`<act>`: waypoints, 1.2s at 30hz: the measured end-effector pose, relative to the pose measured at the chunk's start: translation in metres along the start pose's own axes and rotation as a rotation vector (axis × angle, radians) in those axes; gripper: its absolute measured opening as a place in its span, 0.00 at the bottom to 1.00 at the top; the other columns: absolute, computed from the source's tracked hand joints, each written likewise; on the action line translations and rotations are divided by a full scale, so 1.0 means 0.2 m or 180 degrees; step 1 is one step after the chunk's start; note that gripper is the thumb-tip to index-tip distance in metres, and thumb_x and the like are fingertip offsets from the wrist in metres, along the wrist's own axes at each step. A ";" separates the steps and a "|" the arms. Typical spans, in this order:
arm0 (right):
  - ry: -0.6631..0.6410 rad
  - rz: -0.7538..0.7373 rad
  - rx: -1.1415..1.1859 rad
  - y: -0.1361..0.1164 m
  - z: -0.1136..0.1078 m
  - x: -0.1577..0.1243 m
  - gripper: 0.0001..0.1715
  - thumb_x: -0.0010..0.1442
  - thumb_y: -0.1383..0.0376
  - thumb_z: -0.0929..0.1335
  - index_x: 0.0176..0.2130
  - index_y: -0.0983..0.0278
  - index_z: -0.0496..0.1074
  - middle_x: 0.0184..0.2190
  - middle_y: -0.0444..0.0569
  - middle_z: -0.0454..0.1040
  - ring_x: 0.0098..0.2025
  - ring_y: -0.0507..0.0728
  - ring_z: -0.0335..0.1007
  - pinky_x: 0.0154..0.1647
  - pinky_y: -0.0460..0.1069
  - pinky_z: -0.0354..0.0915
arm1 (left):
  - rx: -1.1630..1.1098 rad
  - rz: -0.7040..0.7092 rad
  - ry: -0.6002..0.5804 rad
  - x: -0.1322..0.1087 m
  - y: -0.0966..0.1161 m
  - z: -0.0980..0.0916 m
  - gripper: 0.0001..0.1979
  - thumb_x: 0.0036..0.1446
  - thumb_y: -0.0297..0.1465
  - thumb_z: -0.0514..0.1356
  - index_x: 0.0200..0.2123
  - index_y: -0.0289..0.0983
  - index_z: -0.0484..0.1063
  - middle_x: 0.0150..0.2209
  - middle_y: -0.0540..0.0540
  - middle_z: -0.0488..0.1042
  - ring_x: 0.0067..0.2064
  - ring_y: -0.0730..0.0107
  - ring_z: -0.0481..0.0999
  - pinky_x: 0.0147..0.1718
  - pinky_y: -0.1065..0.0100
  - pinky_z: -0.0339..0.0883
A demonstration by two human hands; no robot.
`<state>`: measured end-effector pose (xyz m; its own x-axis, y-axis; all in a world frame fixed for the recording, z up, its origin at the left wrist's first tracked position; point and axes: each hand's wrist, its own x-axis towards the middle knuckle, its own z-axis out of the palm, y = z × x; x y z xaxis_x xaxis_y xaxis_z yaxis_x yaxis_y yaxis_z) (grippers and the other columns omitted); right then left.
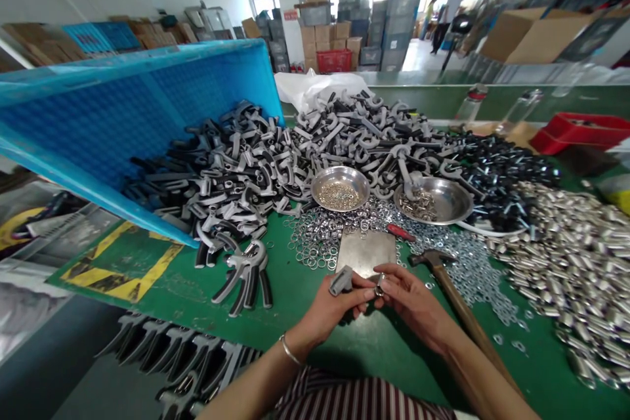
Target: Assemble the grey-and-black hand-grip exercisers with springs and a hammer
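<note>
Near the front of the bench my left hand [331, 307] is closed around a grey plastic handle part [340, 281], whose end sticks up past the thumb. My right hand [412, 302] meets it fingertip to fingertip, pinching a small shiny metal piece [378, 286] at the part's other end. Whether that piece is a ring or a sleeve is too small to tell. Just beyond both hands lies a square metal plate [367, 251]. A hammer [445, 282] with a wooden handle rests right beside my right forearm. Loose metal rings [315, 239] are spread left of the plate.
A tipped blue crate [197, 85] spills grey-black handles [246, 170] across the bench. Two metal bowls [339, 189] of small parts stand behind the plate. Silver cylinders [581, 262] heap at right, past scattered washers [472, 275]. Assembled clamp-like tools [246, 275] lie at left.
</note>
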<state>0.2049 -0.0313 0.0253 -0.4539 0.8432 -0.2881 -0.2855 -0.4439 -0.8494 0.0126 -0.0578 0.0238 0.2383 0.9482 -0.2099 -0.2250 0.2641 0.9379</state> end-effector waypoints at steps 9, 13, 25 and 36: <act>0.0131 0.0069 0.0443 -0.02 0.01 0.05 0.13 0.55 0.62 0.77 0.40 0.65 0.78 0.34 0.45 0.76 0.30 0.49 0.71 0.34 0.44 0.69 | 0.1252 0.1304 0.0223 0.01 0.04 0.04 0.09 0.60 0.35 0.64 0.39 0.37 0.80 0.36 0.44 0.77 0.37 0.68 0.76 0.40 0.68 0.69; 0.0385 -0.0136 0.0210 -0.04 -0.01 0.07 0.17 0.53 0.59 0.77 0.41 0.61 0.74 0.31 0.43 0.76 0.28 0.50 0.71 0.32 0.46 0.69 | 0.1796 0.1078 0.0003 0.01 0.10 -0.04 0.18 0.57 0.28 0.63 0.52 0.41 0.74 0.47 0.44 0.75 0.49 0.62 0.74 0.51 0.62 0.66; 0.0376 -0.0406 -0.1471 -0.10 -0.04 0.04 0.17 0.59 0.54 0.72 0.44 0.61 0.72 0.38 0.49 0.79 0.39 0.59 0.77 0.45 0.54 0.70 | 0.1065 0.0294 0.0213 0.08 0.08 -0.10 0.23 0.52 0.24 0.54 0.53 0.39 0.63 0.34 0.51 0.67 0.34 0.71 0.68 0.34 0.69 0.62; 0.1085 -0.0871 -0.1255 0.00 0.14 0.03 0.17 0.56 0.53 0.74 0.41 0.59 0.73 0.37 0.47 0.78 0.40 0.59 0.75 0.45 0.52 0.69 | 0.0046 0.0066 0.0596 0.09 -0.08 0.06 0.20 0.53 0.24 0.52 0.50 0.38 0.55 0.25 0.55 0.66 0.27 0.72 0.68 0.29 0.71 0.63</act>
<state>0.1795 -0.0342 0.0359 -0.0925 0.9901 -0.1058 0.0110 -0.1053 -0.9944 0.0314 -0.0478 0.0084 0.0535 0.9700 -0.2370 -0.2139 0.2430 0.9461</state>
